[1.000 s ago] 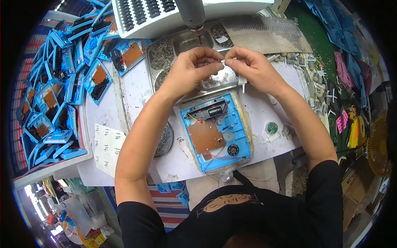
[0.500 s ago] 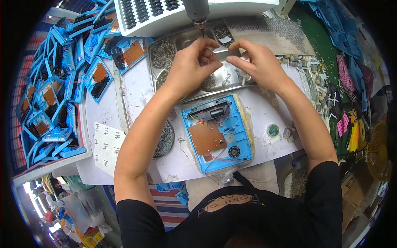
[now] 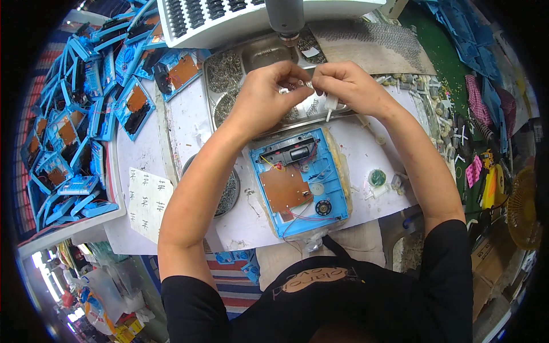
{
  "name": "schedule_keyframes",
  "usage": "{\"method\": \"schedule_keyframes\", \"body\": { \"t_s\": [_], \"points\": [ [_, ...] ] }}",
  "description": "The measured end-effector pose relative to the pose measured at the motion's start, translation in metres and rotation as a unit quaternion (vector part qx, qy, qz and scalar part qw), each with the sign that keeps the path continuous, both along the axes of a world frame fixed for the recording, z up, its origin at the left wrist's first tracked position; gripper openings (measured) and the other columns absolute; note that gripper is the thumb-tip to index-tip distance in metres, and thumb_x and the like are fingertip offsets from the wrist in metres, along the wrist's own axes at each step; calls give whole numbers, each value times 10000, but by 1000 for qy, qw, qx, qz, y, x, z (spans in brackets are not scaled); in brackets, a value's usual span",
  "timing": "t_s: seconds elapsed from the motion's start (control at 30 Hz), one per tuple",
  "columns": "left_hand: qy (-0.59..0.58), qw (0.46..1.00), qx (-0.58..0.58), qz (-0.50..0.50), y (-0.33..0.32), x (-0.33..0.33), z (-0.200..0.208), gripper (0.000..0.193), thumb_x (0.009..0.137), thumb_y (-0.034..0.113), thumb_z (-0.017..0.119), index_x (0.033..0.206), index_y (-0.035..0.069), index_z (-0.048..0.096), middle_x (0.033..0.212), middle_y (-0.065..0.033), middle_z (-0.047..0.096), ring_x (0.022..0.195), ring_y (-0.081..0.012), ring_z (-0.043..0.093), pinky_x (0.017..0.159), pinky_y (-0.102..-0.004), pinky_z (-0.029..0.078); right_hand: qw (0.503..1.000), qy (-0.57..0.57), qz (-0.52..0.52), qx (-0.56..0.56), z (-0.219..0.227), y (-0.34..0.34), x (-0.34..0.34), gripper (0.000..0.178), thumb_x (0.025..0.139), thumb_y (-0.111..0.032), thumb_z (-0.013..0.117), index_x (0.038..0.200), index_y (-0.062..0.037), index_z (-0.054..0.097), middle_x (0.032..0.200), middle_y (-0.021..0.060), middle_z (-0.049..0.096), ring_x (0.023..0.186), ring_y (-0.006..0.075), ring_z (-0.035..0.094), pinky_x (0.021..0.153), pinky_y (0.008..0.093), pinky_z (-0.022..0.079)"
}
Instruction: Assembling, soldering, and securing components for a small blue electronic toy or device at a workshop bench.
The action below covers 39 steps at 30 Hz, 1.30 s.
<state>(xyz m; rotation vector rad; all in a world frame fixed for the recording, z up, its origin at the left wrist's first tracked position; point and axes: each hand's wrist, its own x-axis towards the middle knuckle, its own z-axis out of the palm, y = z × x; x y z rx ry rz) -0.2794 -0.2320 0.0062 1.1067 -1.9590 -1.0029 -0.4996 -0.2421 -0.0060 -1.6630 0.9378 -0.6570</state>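
Pinching close together, the left hand (image 3: pixel 264 98) and right hand (image 3: pixel 355 90) have their fingertips just about meeting over the metal tray (image 3: pixel 208 94); can't tell what, if anything, is between them, too small to make out. Right one also seems to have a white nozzled tube (image 3: pixel 331 103) tucked under its fingers, tip pointing down. Blue casing (image 3: pixel 336 186) lies open on the table, just below the tray, brown board (image 3: pixel 283 188) facing up. Honestly I'd stay over that tray so any dropped bit is easy to find, go light with the fingertips, and watch that the nozzle doesn't smear the loose parts.
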Motion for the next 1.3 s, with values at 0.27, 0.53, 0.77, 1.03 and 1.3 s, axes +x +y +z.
{"method": "schedule_keyframes", "body": {
  "t_s": [0.27, 0.53, 0.77, 1.03, 1.3],
  "points": [
    [-49, 998, -35, 24, 0, -4, 5, 257, 882, 229, 747, 965, -14, 751, 860, -119, 752, 753, -171, 683, 703, -328, 534, 991, -51, -87, 93, 9, 18, 10, 341, 1034, -358, 567, 882, -70, 667, 789, -57, 569, 678, 24, 458, 560, 199, 339],
    [30, 986, 164, -9, -12, 8, 11, 278, 930, 253, 715, 964, -23, 735, 818, -30, 710, 713, -94, 608, 627, -259, 470, 984, 3, -80, -159, -14, 11, 13, 274, 1020, -334, 592, 1036, -71, 666, 743, -20, 598, 659, 102, 553, 559, 273, 421],
    [-13, 983, 185, -11, -20, 16, -13, 304, 944, 287, 708, 995, -12, 722, 789, -30, 679, 680, -94, 575, 591, -280, 450, 878, 266, -106, -384, -9, 12, 4, 282, 985, -307, 633, 1069, -43, 678, 726, 135, 643, 668, 239, 633, 639, 360, 474],
    [-151, 988, -44, -3, 2, -5, 7, 302, 886, 233, 749, 1008, -40, 708, 756, -101, 665, 685, -131, 572, 645, -319, 477, 986, 121, -50, -100, 4, 4, 6, 323, 999, -333, 631, 947, -19, 693, 668, 32, 540, 631, 131, 487, 571, 318, 384],
    [38, 968, 246, -33, -6, 6, 1, 247, 986, 277, 656, 1022, 34, 684, 829, 10, 636, 674, -72, 537, 585, -241, 431, 947, 66, -83, -304, -15, 11, -1, 189, 958, -219, 676, 1047, -54, 649, 720, 47, 591, 642, 169, 558, 584, 319, 433]
  ]
}}
